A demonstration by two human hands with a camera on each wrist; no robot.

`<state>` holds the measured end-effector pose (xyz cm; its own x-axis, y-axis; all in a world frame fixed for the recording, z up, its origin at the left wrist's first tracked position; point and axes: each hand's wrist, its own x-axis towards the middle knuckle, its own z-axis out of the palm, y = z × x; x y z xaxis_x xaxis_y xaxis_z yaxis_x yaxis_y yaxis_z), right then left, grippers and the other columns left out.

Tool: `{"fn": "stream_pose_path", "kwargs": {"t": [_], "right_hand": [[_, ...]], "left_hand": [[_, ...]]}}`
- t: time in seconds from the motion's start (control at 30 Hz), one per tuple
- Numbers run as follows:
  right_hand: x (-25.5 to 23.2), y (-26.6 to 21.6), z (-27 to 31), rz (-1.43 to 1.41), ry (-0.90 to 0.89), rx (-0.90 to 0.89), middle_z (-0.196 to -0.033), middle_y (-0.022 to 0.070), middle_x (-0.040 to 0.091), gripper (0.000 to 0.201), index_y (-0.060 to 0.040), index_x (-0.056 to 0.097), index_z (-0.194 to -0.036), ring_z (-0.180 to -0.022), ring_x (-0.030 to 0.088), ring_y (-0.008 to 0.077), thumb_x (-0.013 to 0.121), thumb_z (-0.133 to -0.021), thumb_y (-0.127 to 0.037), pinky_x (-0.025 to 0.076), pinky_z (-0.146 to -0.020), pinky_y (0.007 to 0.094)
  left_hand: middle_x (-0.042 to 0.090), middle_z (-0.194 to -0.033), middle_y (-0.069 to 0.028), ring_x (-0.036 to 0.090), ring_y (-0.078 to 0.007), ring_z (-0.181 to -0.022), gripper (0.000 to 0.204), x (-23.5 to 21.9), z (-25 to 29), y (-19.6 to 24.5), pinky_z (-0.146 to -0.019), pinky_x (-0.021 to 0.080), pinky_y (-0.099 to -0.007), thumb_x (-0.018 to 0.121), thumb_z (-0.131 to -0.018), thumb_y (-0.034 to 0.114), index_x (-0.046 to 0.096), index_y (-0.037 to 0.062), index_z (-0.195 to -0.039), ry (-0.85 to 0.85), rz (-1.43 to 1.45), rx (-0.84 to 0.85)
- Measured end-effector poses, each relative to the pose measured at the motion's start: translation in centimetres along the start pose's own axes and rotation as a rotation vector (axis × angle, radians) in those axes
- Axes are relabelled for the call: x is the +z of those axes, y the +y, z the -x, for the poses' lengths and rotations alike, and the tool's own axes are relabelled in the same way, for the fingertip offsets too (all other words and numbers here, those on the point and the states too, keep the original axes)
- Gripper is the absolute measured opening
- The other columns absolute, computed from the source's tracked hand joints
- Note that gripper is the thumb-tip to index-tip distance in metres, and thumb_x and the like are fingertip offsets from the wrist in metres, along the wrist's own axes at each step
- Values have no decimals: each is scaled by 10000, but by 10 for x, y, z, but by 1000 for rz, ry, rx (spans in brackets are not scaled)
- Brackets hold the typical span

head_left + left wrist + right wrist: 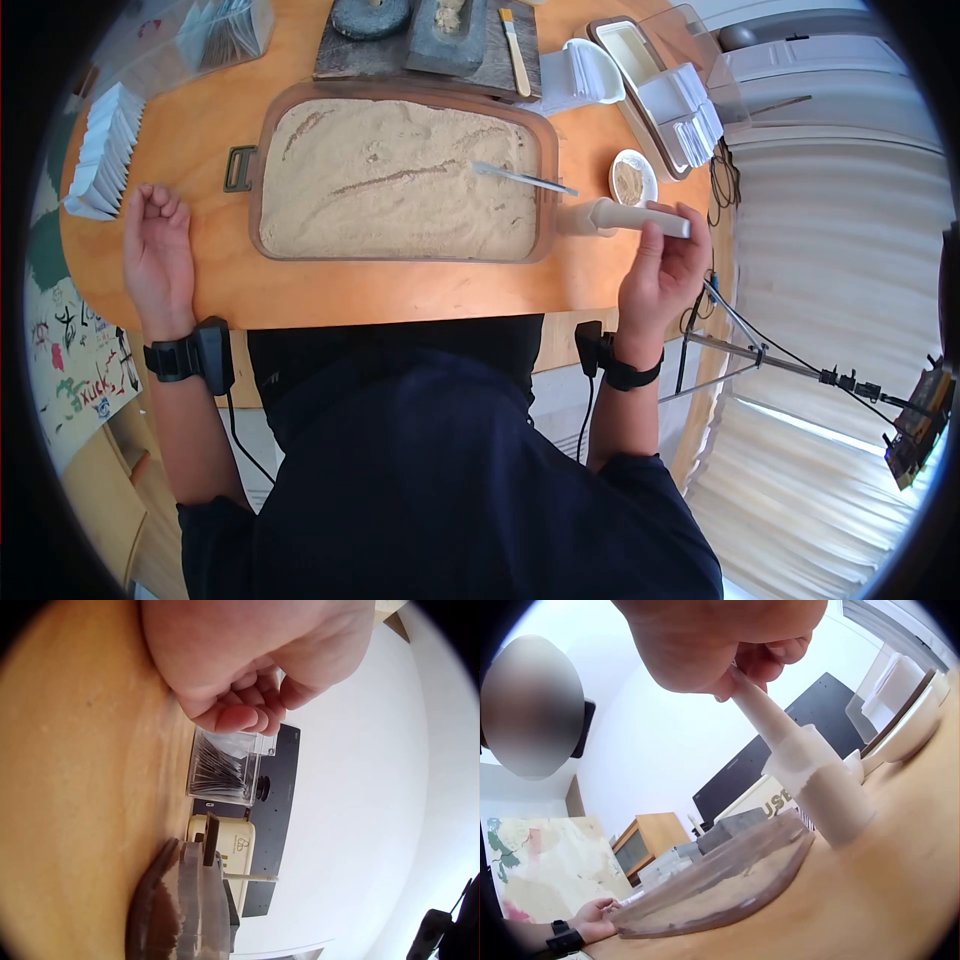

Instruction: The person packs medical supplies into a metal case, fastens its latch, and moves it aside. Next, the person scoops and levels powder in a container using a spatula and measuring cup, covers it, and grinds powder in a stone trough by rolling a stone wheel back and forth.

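Note:
My right hand (668, 265) grips a pale, smooth, elongated piece (640, 218) near the table's right side. In the right wrist view, this piece (763, 709) slopes from the fingers down to the mouth of a translucent cup (829, 795) holding beige powder. A brown-rimmed tray (548, 160) of beige powder (400, 215) lies left of the cup; a thin flat tool (525, 178) leans across its right wall. My left hand (163, 250) rests palm up at the table's left, fingers loosely curled round nothing. Both hands are apart from the tray.
A small white bowl (648, 180) with powder stands behind the right hand. Folded white papers (105, 155) stand at left; a clear box (262, 30) is behind them. Behind the tray, a dark board (340, 62) bears stone pieces and a brush (515, 55). A cream container (655, 140) is back right.

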<state>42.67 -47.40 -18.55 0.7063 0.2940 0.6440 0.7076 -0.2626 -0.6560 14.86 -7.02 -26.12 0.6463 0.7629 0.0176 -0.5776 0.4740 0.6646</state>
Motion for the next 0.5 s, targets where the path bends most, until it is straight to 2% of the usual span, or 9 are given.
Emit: {"fn": "stream_pose_path", "kwargs": {"t": [0.03,0.1,0.17,0.23,0.3,0.37,0.4,0.47,0.5], "right_hand": [[0,0,2,0,-2,4,-1000,91,698,314,-1,536,-1241,-742,622,85,620,-939,-2,477,-624,206],[-4,1,4,140,-216,163,-1011,101,691,316,4,523,-1249,-772,631,92,607,-944,6,485,-643,208],[-1,3,2,73,-173,171,-1002,97,688,317,3,521,-1251,-773,627,89,606,-945,7,480,-642,207],[2,5,1,-13,5,10,-965,79,696,325,2,529,-1247,-729,607,67,622,-936,6,462,-613,197],[1,7,3,68,-158,101,-987,88,698,315,6,534,-1236,-745,618,72,615,-932,19,470,-628,191],[0,5,1,99,-125,52,-967,77,704,329,3,537,-1237,-721,608,66,629,-921,18,468,-623,192],[2,5,-2,94,-126,48,-967,77,704,329,3,537,-1237,-721,608,66,629,-921,18,468,-623,192],[3,2,-1,-31,-5,78,-932,61,706,333,1,551,-1225,-699,596,57,652,-907,14,465,-612,193],[1,3,0,-28,-1,80,-932,61,706,333,1,551,-1225,-699,596,57,652,-907,14,465,-612,193]], "left_hand": [[477,-933,-52,424,-145,-844,142,1,1,0,-753,385,-278,461,-1052,136,516,5,-1057,-5,-9,-1],[477,-931,-52,425,-144,-843,142,-4,0,0,-752,385,-277,462,-1052,137,516,6,-1057,-16,1,-7],[477,-930,-51,425,-144,-841,142,-1,-3,-2,-751,384,-276,464,-1051,138,517,7,-1056,-26,18,-2],[472,-924,-49,420,-143,-834,138,1,1,0,-747,381,-275,469,-1049,141,517,11,-1051,19,-4,-1],[472,-925,-49,420,-143,-834,138,-3,1,1,-746,380,-275,469,-1049,141,517,11,-1050,-6,4,-7],[472,-925,-48,420,-143,-834,139,0,-3,-1,-744,379,-275,470,-1048,142,517,11,-1049,-40,21,-8],[469,-922,-48,418,-144,-833,138,2,-2,0,-744,378,-275,471,-1048,142,517,12,-1044,-4,0,0],[467,-918,-47,416,-145,-831,138,1,2,1,-743,377,-276,471,-1048,143,516,12,-1040,35,-25,-3],[467,-917,-47,416,-145,-831,139,0,1,1,-742,377,-275,470,-1049,143,515,12,-1038,18,-15,-4]]}}
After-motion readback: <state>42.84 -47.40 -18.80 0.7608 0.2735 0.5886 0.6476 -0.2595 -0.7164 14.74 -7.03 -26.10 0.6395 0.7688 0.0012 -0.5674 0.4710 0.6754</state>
